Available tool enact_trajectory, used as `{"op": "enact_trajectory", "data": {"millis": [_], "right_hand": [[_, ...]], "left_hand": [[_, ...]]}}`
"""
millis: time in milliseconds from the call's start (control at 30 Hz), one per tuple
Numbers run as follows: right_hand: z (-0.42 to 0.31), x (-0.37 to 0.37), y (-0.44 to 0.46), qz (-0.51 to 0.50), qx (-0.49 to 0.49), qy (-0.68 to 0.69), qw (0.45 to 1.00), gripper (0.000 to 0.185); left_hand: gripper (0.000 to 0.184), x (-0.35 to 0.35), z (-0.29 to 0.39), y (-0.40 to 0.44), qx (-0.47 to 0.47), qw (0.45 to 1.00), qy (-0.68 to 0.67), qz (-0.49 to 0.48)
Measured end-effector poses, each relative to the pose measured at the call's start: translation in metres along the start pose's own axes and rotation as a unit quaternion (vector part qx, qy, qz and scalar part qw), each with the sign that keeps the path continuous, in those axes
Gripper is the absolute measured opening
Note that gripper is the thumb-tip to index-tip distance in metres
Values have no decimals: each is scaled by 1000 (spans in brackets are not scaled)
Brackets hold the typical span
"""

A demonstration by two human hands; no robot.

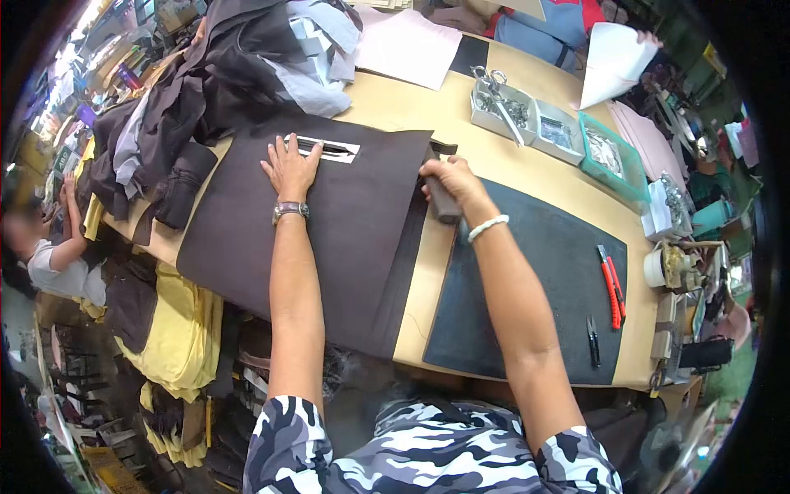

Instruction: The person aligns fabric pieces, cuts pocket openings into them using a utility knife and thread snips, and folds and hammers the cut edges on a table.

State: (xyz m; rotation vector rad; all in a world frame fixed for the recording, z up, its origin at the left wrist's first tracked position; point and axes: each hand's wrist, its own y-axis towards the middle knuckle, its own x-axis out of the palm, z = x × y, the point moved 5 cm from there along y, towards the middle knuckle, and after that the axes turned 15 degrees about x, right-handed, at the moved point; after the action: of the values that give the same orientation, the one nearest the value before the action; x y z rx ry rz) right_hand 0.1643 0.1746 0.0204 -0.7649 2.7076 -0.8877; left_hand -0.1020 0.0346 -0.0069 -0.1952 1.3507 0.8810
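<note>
My left hand [291, 167] lies with fingers spread on a pile of dark brown fabric pieces [329, 239]. Close to its fingertips is a white rectangle [344, 156] with a slim black thing [327, 149] on it; I cannot make out its kind. At the pile's right edge, my right hand [457, 183] is closed around a dark brown block [443, 202]. A small dark strip [444, 149] sticks out from the fabric just above that hand. Right of the pile lies a black cutting mat [527, 288].
On the mat are a red utility knife [611, 288] and thread snips [593, 342]. Scissors [494, 90] rest in a grey tray [481, 121] beside a green basket [613, 177]. Heaped dark cloth [222, 74] stands back left. Other people work at left and across the table.
</note>
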Motion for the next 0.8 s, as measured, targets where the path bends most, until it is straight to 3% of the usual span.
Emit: {"op": "enact_trajectory", "data": {"millis": [33,100,133,167,233,267,300,367,467,567,667,767,800], "right_hand": [[-7,-5,3,-95,32,-29,995,39],[-22,-14,0,-110,28,-34,993,33],[-29,-19,-5,-77,20,-74,994,41],[-39,-23,-13,23,-65,-130,989,44],[-52,-21,-49,217,-229,-234,920,51],[-51,-18,-53,188,-302,-182,917,59],[-60,-6,-67,231,-455,-188,839,57],[-52,11,-72,65,-407,-66,909,53],[-48,50,-70,27,-439,-231,868,50],[-40,77,-55,65,-475,-346,807,57],[-31,89,-54,76,-463,-331,818,57],[-14,94,-33,99,-394,-468,785,56],[-22,94,-31,98,-411,-469,776,55]], "left_hand": [[73,-1,1,-1,-2,1000,0,4],[73,-2,3,-2,-3,1000,0,12],[72,-3,3,-2,-3,1000,0,17],[72,-2,3,-2,-3,1000,0,21],[72,1,2,-2,-2,1000,-3,27],[73,1,1,-2,-1,1000,-1,27],[73,0,1,-2,-4,1000,-2,24],[74,-2,3,-2,-6,1000,-5,16],[75,-1,3,-3,-5,1000,-6,17],[77,-1,2,-1,-6,1000,-1,2],[76,1,0,-4,-12,1000,0,-9],[73,4,2,-1,-7,1000,1,-9],[70,2,4,-1,-6,1000,1,-10]]}}
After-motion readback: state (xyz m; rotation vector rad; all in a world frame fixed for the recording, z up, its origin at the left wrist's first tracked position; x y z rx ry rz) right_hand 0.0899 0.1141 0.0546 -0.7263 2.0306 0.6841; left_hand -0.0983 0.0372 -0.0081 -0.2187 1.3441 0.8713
